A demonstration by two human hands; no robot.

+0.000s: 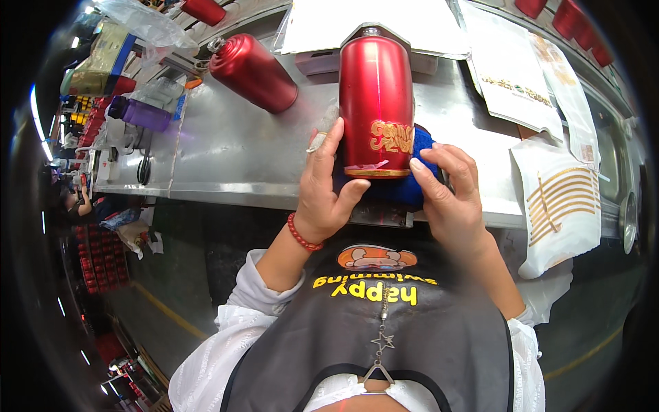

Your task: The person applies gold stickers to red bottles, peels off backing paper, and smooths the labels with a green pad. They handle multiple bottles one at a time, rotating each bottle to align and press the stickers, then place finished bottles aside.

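A glossy red bottle (375, 75) lies in front of me, its neck pointing away and its base toward me. Raised gold lettering (392, 136) sits on its side, a gold band (377, 174) rings the base, and a pink strip (366, 165) clings just above. My left hand (326, 182) steadies the bottle from the left, thumb near the base, a red bead bracelet on the wrist. On the right, my right hand (449, 185) is curled with fingertips against the bottle beside the band. Blue cloth (423, 156) shows beneath the bottle.
A second red bottle (254, 73) stands at back left on the metal table (226, 158). Farther left is a purple bottle (139, 114). To the right lie sheets of gold lettering (511, 86) and a sheet of gold strips (559, 199). A white box (309, 27) is behind.
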